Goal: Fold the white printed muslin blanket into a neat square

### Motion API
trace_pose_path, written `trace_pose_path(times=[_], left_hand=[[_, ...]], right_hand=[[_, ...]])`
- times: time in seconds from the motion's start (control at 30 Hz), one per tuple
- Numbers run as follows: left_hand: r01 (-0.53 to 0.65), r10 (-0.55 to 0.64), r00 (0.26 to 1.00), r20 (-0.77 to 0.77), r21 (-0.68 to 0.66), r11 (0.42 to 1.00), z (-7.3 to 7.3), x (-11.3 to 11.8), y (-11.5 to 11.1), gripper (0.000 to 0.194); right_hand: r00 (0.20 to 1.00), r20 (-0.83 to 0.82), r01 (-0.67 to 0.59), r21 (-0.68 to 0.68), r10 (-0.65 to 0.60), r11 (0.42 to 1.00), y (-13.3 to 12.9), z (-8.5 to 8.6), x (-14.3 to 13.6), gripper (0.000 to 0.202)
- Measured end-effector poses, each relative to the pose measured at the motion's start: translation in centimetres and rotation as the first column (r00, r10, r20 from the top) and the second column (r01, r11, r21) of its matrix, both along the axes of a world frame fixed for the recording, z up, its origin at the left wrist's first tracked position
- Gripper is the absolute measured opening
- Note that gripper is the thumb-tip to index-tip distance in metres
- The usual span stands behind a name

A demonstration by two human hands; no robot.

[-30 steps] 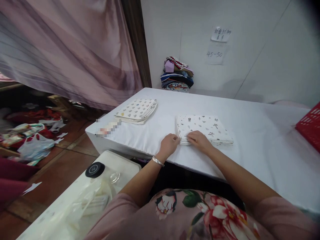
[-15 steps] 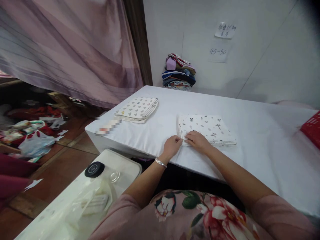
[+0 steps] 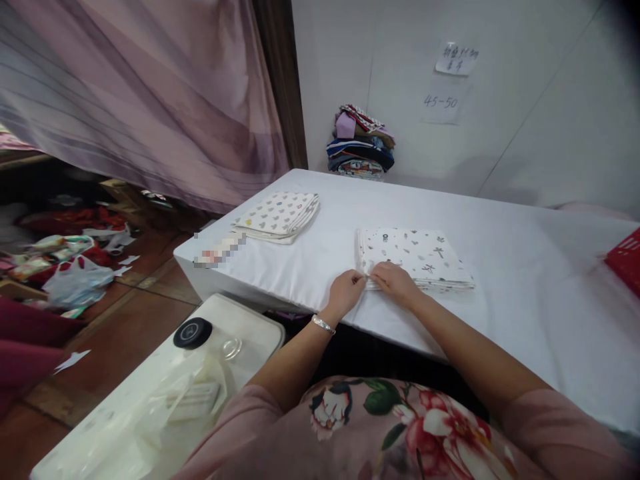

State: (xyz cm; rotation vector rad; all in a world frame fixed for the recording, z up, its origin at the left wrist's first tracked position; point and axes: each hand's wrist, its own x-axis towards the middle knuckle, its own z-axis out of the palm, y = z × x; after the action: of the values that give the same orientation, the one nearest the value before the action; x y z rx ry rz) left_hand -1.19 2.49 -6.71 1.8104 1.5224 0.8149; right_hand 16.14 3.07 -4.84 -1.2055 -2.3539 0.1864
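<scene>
A folded white cloth with small dark prints lies flat on the white-covered table. At its near left corner, my left hand pinches the edge, a bracelet on its wrist. My right hand is closed on the same corner, its fingertips almost meeting the left ones. The exact bit of fabric between the fingers is hidden. Farther left lies a second folded cloth, white with grey patterns.
Left of me stands a white surface with a round black object and a clear plastic bag. Folded clothes are piled against the back wall. A red basket sits at the right edge. A curtain hangs at left.
My right fingers have drawn slightly down and left to the cloth's corner, closer to my left fingertips. The whole view has shifted a little; the cloths lie where they were.
</scene>
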Motion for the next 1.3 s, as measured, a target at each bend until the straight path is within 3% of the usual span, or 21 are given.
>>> trace_pose_path(times=[0.27, 0.43, 0.63, 0.83, 1.07, 1.3], left_hand=[[0.015, -0.015, 1.000, 0.004, 0.020, 1.000, -0.12, -0.13, 0.07, 0.020], [0.047, -0.048, 0.998, 0.041, 0.009, 0.999, -0.05, -0.38, 0.10, 0.017], [0.048, -0.047, 0.995, 0.083, -0.002, 0.999, -0.17, -0.44, -0.10, 0.012], [0.016, -0.016, 0.999, 0.039, -0.021, 1.000, 0.23, -0.23, -0.64, 0.010], [0.034, -0.035, 0.999, -0.015, -0.016, 0.999, 0.39, -0.24, -0.59, 0.010], [0.031, -0.031, 0.999, -0.026, -0.013, 0.999, 0.42, -0.18, -0.73, 0.011]], right_hand=[[0.998, 0.048, -0.041, 0.024, 0.040, 0.999, -0.32, -0.12, 0.08, 0.026], [0.996, 0.065, -0.065, 0.003, 0.065, 0.998, -0.48, -0.10, 0.26, 0.017], [0.999, -0.041, 0.012, -0.109, -0.016, 0.994, -0.17, -0.38, 0.31, 0.007], [0.989, -0.150, -0.029, -0.222, -0.005, 0.975, 0.49, -0.42, 0.67, 0.012], [1.000, -0.004, -0.012, -0.150, 0.011, 0.989, 0.14, -0.28, 0.34, 0.015], [0.988, -0.153, -0.005, -0.166, -0.021, 0.986, 0.19, -0.83, 0.50, 0.011]])
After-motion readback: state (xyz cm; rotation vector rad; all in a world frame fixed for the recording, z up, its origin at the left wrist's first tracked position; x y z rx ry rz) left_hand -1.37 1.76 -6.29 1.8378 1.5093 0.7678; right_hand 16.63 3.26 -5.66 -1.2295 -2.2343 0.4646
